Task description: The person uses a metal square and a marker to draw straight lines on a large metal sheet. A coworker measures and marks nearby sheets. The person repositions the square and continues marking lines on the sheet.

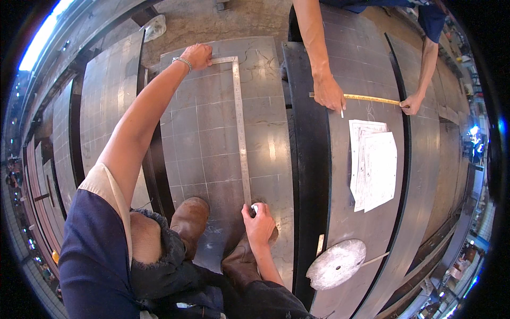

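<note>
A steel framing square [240, 117] lies flat on a dark steel plate [183, 133] marked with a grid of pale lines. At the far end of the plate, my left hand [197, 56] is closed on the tip of the square's short arm. Close to my boots, my right hand [259, 224] pinches a small white piece of chalk [255, 208] beside the near end of the long arm. My fingers partly hide the chalk. My two boots [190, 220] stand on the same plate.
On the neighbouring plate at right, a co-worker's hands [329, 93] hold a yellow tape measure [372, 98] and a white stick. Drawing sheets [380, 170] and a round whitish disc [340, 263] lie nearer. Dark gaps separate the plates.
</note>
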Tool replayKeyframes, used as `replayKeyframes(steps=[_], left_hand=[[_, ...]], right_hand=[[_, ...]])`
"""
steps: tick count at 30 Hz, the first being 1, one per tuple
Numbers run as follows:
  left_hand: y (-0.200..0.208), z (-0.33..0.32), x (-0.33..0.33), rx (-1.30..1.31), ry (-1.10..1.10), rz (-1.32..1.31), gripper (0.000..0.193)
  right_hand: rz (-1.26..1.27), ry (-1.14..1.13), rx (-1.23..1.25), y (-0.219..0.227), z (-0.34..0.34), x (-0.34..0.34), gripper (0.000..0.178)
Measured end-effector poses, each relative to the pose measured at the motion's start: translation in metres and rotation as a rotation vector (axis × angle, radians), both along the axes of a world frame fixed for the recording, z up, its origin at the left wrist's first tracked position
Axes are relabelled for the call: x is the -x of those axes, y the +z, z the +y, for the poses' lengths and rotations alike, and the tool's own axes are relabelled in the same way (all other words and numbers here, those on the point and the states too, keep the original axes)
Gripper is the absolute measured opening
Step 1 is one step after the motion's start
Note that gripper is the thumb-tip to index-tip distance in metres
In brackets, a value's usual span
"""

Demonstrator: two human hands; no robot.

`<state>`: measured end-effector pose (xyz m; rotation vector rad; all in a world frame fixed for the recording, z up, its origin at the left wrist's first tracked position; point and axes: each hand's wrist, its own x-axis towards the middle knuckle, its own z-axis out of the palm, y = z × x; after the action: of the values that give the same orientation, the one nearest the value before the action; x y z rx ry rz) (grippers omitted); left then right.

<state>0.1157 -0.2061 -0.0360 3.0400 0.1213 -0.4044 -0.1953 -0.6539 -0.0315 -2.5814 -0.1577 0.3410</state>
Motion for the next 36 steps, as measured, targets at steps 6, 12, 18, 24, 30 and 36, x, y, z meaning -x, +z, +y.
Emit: replayKeyframes(steps=[6, 12, 18, 24, 30, 36], left_hand=[[0.004, -0.003, 0.002, -0.019, -0.001, -0.010, 0.027], [-0.004, -0.001, 0.006, -0.005, -0.033, -0.036, 0.024], [-0.007, 0.003, 0.002, -0.004, -0.039, -0.062, 0.023], [-0.005, 0.000, 0.004, -0.021, -0.021, -0.070, 0.024], [-0.003, -0.002, 0.002, -0.033, 0.012, -0.031, 0.022], [-0.004, -0.001, 0.002, 0.010, 0.022, -0.044, 0.023]], right_hand=[[-0.009, 0.006, 0.001, -0.002, -0.001, 0.001, 0.029], [-0.011, 0.006, 0.019, -0.001, -0.001, 0.003, 0.029], [-0.015, 0.005, 0.002, 0.000, 0.000, 0.000, 0.029], [-0.050, -0.023, -0.012, -0.001, 0.000, 0.000, 0.028], [-0.038, -0.019, 0.002, 0.001, -0.001, -0.001, 0.029], [-0.025, -0.014, -0.003, 0.002, 0.000, -0.002, 0.028]])
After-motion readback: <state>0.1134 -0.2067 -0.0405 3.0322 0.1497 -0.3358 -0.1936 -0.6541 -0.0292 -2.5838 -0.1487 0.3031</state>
